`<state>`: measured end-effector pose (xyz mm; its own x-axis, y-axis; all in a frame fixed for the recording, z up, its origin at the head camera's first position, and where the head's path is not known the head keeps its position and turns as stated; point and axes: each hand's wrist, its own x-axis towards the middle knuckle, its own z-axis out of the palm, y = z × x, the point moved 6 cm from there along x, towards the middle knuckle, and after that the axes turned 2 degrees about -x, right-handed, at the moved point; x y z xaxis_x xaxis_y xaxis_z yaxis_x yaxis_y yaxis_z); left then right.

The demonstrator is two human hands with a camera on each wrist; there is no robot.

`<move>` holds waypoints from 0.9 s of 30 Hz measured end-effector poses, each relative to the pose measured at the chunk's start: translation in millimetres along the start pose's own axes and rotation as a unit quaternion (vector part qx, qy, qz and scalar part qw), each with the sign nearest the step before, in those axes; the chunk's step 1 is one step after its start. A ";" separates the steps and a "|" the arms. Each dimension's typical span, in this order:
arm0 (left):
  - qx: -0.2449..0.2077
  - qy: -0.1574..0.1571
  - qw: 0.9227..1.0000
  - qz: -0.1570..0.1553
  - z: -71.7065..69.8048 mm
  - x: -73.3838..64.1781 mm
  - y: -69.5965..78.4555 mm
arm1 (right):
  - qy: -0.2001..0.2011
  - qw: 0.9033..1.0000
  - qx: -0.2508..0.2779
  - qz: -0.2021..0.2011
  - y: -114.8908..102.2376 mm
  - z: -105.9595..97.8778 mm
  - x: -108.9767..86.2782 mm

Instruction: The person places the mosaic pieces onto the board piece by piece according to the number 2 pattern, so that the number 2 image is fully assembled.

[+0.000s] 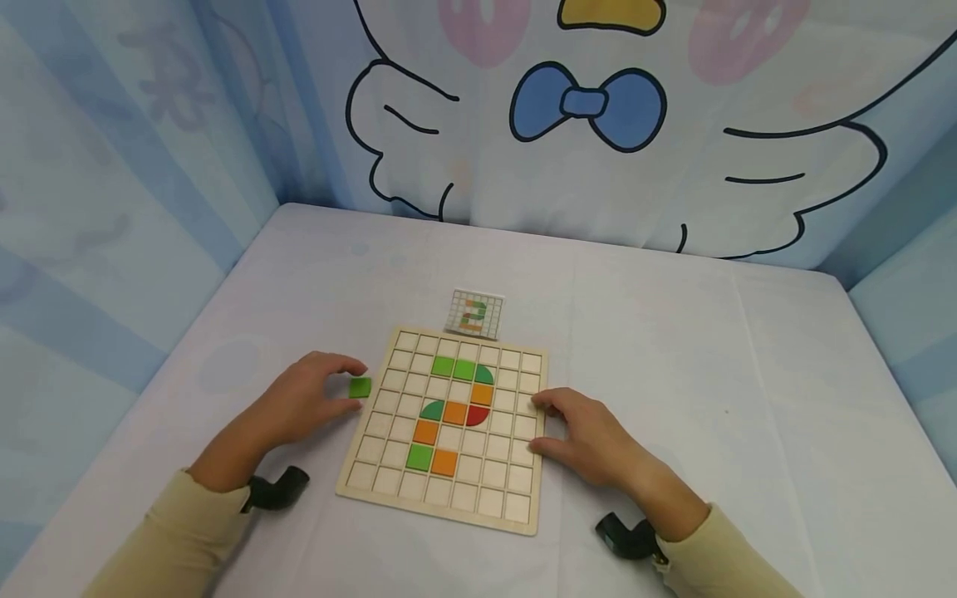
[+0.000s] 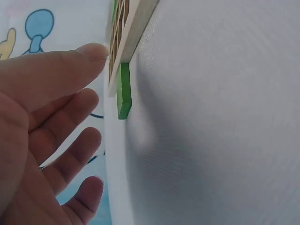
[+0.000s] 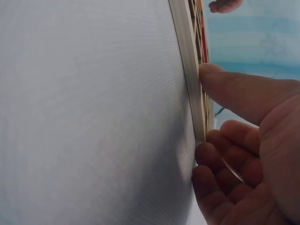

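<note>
A wooden grid board (image 1: 493, 473) lies on the white table. Set in its cells are light green squares (image 1: 443, 366), orange squares (image 1: 455, 413), dark green quarter-rounds (image 1: 484, 374) and a red quarter-round (image 1: 477, 414). A loose green square tile (image 1: 360, 387) lies against the board's left edge, seen edge-on as a green tile (image 2: 124, 91) in the left wrist view. My left hand (image 1: 302, 399) hovers around this tile, thumb and forefinger spread apart on either side. At the board's right edge, my right hand (image 1: 586, 432) rests its thumb (image 3: 234, 89) and fingertips against the rim.
Behind the board's far edge sits a small card (image 1: 475, 314) printed with a coloured grid pattern. Black wrist-worn devices (image 1: 278, 488) stick out beneath both forearms. Patterned cloth (image 1: 583, 183) hangs along the table's back and sides.
</note>
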<state>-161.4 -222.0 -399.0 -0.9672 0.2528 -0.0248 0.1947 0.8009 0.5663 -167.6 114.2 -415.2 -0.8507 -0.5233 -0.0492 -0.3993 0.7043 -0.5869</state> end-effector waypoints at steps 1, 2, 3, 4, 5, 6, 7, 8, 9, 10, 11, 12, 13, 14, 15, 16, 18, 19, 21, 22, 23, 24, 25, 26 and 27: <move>-0.001 -0.001 1.000 -0.003 0.0 0.4 -1.3 | 0.000 1.000 0.000 0.000 0.0 0.1 0.0; -0.002 -0.001 1.000 -0.004 0.1 0.8 -2.1 | 0.000 1.000 0.000 -0.002 -0.3 0.0 0.0; -0.003 -0.003 1.000 -0.007 0.2 1.1 -2.8 | 0.000 1.000 0.000 -0.002 -0.4 -0.3 0.1; -0.003 -0.004 1.000 -0.008 0.2 1.5 -3.3 | 0.000 1.000 0.001 -0.002 -0.7 -0.7 0.2; -0.003 -0.005 1.000 -0.010 0.2 1.9 -3.5 | 0.001 1.000 0.001 -0.004 -1.2 -1.1 0.1; -0.002 -0.006 1.000 -0.012 0.2 2.3 -3.9 | 0.001 1.000 0.002 -0.005 -1.4 -1.4 0.1; -0.001 -0.007 1.000 -0.015 0.4 2.8 -4.3 | 0.000 1.000 0.002 -0.007 -1.5 -1.7 0.1; 0.001 -0.009 1.000 -0.020 0.6 3.3 -4.7 | 0.000 1.000 0.003 -0.006 -1.6 -1.9 0.1; 0.001 -0.013 1.000 -0.026 0.9 3.9 -5.4 | -0.001 1.000 0.004 -0.006 -1.9 -2.1 0.0; 0.002 -0.016 0.999 -0.032 1.4 4.4 -6.2 | -0.002 1.000 0.004 -0.006 -1.9 -2.0 -0.1; 0.003 -0.020 0.999 -0.039 1.9 5.1 -6.9 | -0.003 1.000 0.003 -0.006 -1.8 -1.8 -0.1; 0.005 -0.022 0.999 -0.046 2.5 5.7 -7.9 | -0.003 1.000 0.003 -0.005 -1.5 -1.6 -0.1; 0.007 -0.025 0.998 -0.051 2.9 6.3 -8.5 | -0.004 1.000 0.002 -0.003 -1.3 -1.4 -0.1; 0.009 -0.027 0.998 -0.057 3.3 6.8 -9.1 | -0.004 1.000 0.001 -0.002 -1.1 -1.1 -0.1; 0.011 -0.028 0.998 -0.061 3.6 7.3 -9.5 | -0.003 1.000 0.000 -0.003 -1.1 -1.1 -0.1; 0.014 -0.028 0.997 -0.064 3.7 7.8 -9.8 | -0.003 1.000 -0.001 -0.002 -0.6 -0.9 0.0; 0.020 -0.028 0.997 -0.066 3.7 8.3 -9.9 | -0.002 1.000 -0.001 -0.003 -0.9 -0.8 0.1; 0.022 -0.028 0.997 -0.068 3.7 8.5 -9.9 | -0.002 1.000 -0.001 -0.004 -0.9 -0.8 0.2; 0.024 -0.028 0.997 -0.071 3.5 8.8 -9.9 | -0.001 1.000 -0.001 -0.007 -1.2 -0.9 0.2; 0.025 -0.027 0.997 -0.072 3.3 8.9 -10.0 | 0.000 1.000 -0.001 -0.008 -1.1 -0.8 0.3; 0.025 -0.027 0.997 -0.073 3.2 9.1 -10.1 | 0.000 1.000 -0.001 -0.009 -1.3 -0.8 0.3; 0.024 -0.027 0.997 -0.074 3.1 9.3 -10.2 | 0.000 1.000 -0.001 -0.009 -1.3 -0.8 0.3; 0.024 -0.027 0.997 -0.075 2.9 9.5 -10.1 | 0.000 1.000 -0.002 -0.008 -0.8 -0.7 0.4; 0.024 -0.027 0.997 -0.075 2.8 9.7 -10.0 | 0.000 1.000 -0.002 -0.007 -0.7 -0.7 0.4; 0.024 -0.027 0.996 -0.075 2.7 10.0 -9.9 | 0.000 1.000 -0.003 -0.006 -0.6 -0.6 0.4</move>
<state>-172.6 -225.9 -407.0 -0.9759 0.1559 -0.1523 0.0569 0.8567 0.5126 -167.9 113.9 -414.4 -0.8461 -0.5314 -0.0423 -0.4110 0.7009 -0.5829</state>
